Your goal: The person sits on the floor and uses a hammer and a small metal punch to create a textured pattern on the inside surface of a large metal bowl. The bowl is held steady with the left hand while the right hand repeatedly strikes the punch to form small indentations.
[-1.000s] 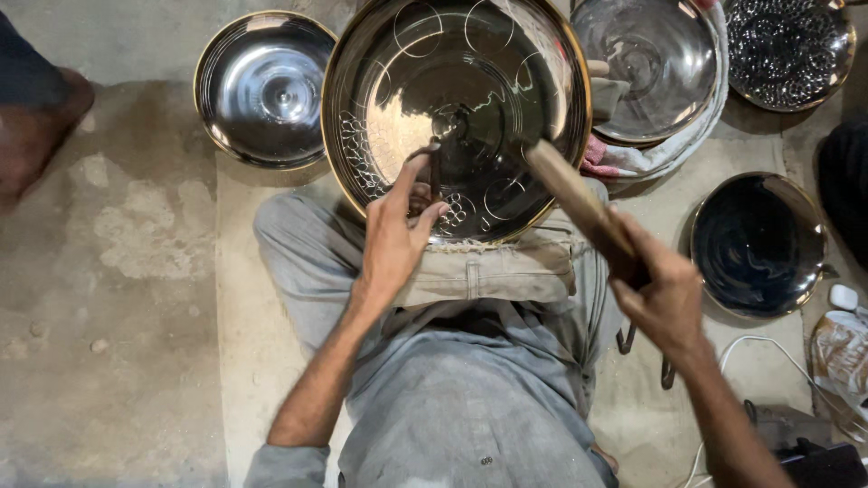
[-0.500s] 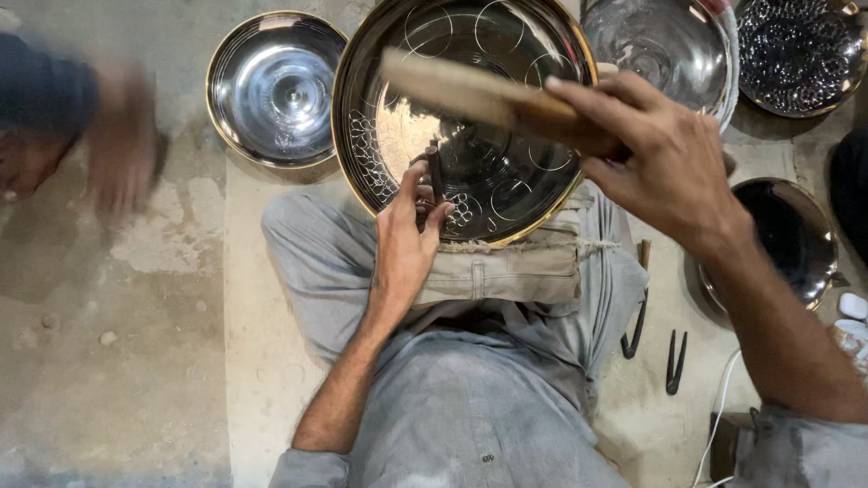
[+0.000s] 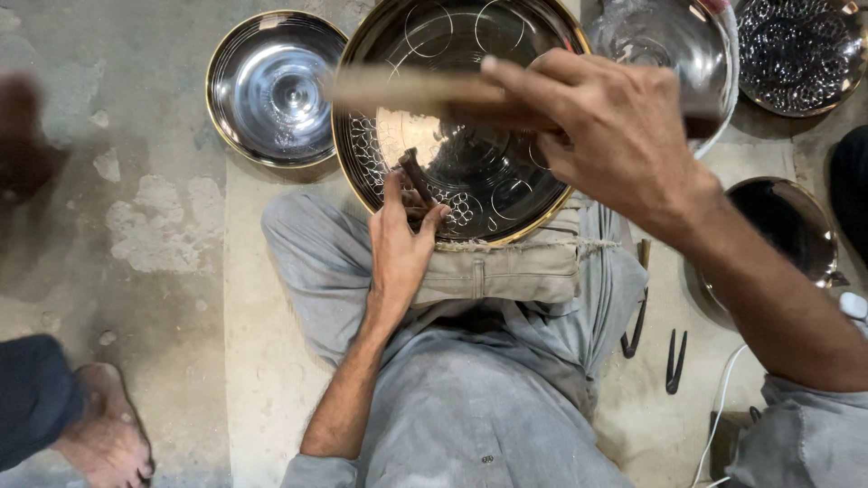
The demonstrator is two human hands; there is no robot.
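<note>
Brass-rimmed metal bowl [image 3: 470, 181], shiny dark inside, engraved circles, lattice band

A metalworker's floor workshop

I sit on a rough, patched concrete floor [image 3: 136, 226] with a big engraved metal bowl [image 3: 461, 117] propped on a cloth pad [image 3: 506, 271] across my lap. More bowls lie around me: a shiny plain one [image 3: 271, 86], a hammered one [image 3: 796, 50] and a dark one [image 3: 787, 230]. Small dark hand tools [image 3: 674, 361] rest on the floor beside my leg, and another person's bare foot [image 3: 104, 443] stands nearby.
</note>
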